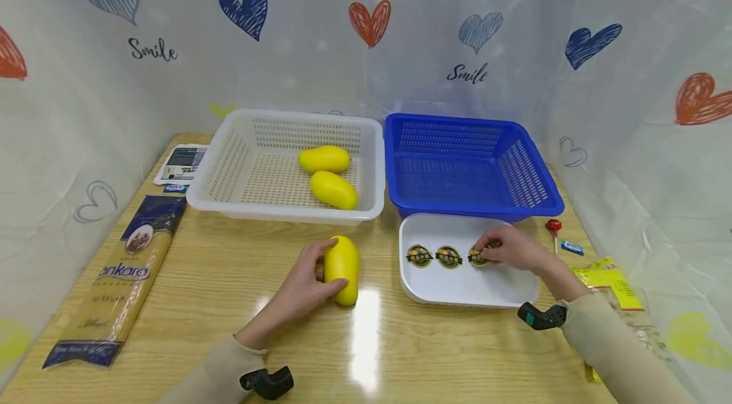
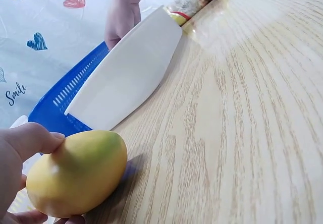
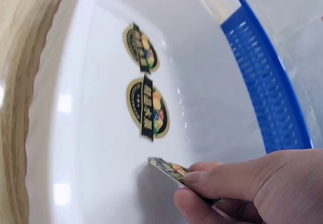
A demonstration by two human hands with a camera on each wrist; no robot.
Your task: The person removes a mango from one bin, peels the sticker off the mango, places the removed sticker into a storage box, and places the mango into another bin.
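My left hand point(image 1: 309, 280) grips a yellow mango point(image 1: 342, 269) lying on the wooden table, thumb and fingers curled round it; the left wrist view shows the same mango point(image 2: 75, 173) up close. My right hand point(image 1: 506, 248) reaches into a white tray point(image 1: 457, 293) and pinches a round gold-and-black sticker point(image 3: 169, 169), its edge lifted off the tray floor. Two more stickers point(image 1: 419, 256) point(image 1: 448, 257) lie flat in the tray to the left. A white basket point(image 1: 229, 197) behind holds two mangoes point(image 1: 324, 159) point(image 1: 334, 190). A blue basket point(image 1: 457, 166) stands behind the tray.
A long pasta packet point(image 1: 117, 280) lies along the table's left side, with a printed card point(image 1: 182, 164) behind it. A red lollipop point(image 1: 553, 229), a small blue wrapper point(image 1: 572, 248) and a yellow snack bag point(image 1: 614, 283) sit at the right. Heart-print plastic sheeting walls the table.
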